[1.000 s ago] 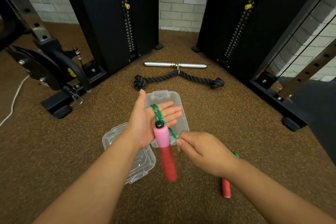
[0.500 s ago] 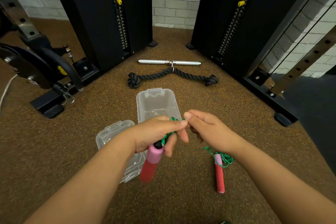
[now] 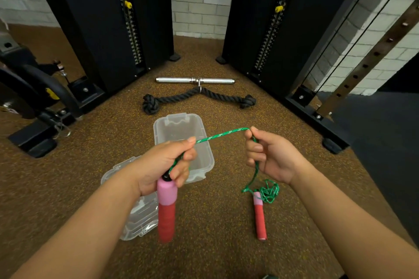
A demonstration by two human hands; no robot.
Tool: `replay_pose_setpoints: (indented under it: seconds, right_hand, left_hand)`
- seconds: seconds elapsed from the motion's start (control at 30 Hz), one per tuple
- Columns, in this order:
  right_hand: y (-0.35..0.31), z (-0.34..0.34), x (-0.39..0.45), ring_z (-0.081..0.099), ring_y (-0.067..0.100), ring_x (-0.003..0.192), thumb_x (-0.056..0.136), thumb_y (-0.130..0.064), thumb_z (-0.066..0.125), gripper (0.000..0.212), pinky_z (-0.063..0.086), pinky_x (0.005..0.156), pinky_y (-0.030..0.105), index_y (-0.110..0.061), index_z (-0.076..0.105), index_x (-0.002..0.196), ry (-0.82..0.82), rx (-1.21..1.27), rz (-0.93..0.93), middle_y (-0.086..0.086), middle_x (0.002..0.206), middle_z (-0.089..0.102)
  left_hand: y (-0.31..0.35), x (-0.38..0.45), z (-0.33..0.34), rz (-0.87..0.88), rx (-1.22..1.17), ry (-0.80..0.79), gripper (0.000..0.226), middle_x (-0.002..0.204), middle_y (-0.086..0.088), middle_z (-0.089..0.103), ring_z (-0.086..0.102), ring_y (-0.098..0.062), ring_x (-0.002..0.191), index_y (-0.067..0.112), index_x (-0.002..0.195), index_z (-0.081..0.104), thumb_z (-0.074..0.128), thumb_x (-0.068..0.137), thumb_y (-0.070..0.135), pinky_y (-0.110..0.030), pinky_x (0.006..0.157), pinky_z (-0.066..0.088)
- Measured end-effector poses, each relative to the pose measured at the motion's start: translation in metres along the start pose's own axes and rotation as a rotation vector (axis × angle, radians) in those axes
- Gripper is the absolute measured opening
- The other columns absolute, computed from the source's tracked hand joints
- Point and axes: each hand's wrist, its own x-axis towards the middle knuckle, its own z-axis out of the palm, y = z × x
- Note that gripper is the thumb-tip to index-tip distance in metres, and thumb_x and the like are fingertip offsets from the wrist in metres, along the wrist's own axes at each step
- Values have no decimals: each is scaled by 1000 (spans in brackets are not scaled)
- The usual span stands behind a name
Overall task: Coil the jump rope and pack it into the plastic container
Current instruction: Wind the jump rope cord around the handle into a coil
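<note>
Left hand (image 3: 164, 166) is closing around the jump rope (image 3: 223, 135) just above its pink-and-red handle (image 3: 167, 208), which is hanging below the fist; right hand (image 3: 269, 156) is pinching the green cord, drawing a span across above the open plastic container (image 3: 205, 161). For even loops, best to be feeding equal lengths back to the left fist under light tension. Remaining cord is lying tangled by the second handle (image 3: 259, 217) on the floor, beside the lid (image 3: 136, 222).

We see two bare forearms entering from the lower corners of the frame, no sleeves, watch, rings or gloves on the left hand (image 3: 162, 166) or right hand (image 3: 273, 157).
</note>
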Motion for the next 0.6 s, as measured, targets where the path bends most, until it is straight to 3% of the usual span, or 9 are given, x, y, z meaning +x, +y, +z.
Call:
replay_pose_setpoints:
  seconds: [0.13, 0.23, 0.3, 0.47, 0.6]
  right_hand:
    - [-2, -11, 1, 33, 6, 44, 95, -22, 44, 19, 38, 56, 24, -16, 61, 89, 36, -172, -29, -7, 57, 38]
    - [-5, -21, 1, 24, 5, 43, 97, -35, 47, 26, 28, 51, 25, -21, 62, 81, 178, -484, -58, -12, 50, 29]
    - [-9, -25, -1, 21, 6, 44, 95, -40, 50, 29, 21, 51, 27, -21, 62, 77, 221, -557, -76, -13, 49, 27]
    - [-20, -35, -12, 27, 4, 48, 98, -31, 46, 27, 29, 50, 20, -18, 67, 86, 108, -599, -106, -9, 58, 27]
    - [-19, -41, -11, 27, 10, 52, 98, -34, 45, 29, 25, 50, 25, -20, 65, 83, 263, -804, -107, -7, 58, 31]
  left_hand:
    - [0, 0, -2, -9, -17, 22, 41, 32, 2, 29, 38, -15, 30, 18, 54, 43, 45, 88, 41, -26, 45, 31]
    - [0, 0, -1, -14, -31, 21, 41, 32, 2, 27, 36, -15, 30, 17, 54, 42, 45, 88, 40, -27, 44, 30]
    - [0, 0, 0, -16, -33, 24, 42, 32, 1, 27, 36, -15, 30, 17, 53, 42, 44, 89, 39, -25, 42, 32]
    - [-1, -1, -5, -16, -45, 39, 43, 31, 1, 25, 34, -16, 29, 18, 50, 44, 45, 87, 39, -24, 39, 33]
    - [-6, -1, 5, -47, 107, -66, 43, 32, -1, 27, 37, -16, 30, 18, 52, 46, 44, 89, 39, -23, 40, 34]
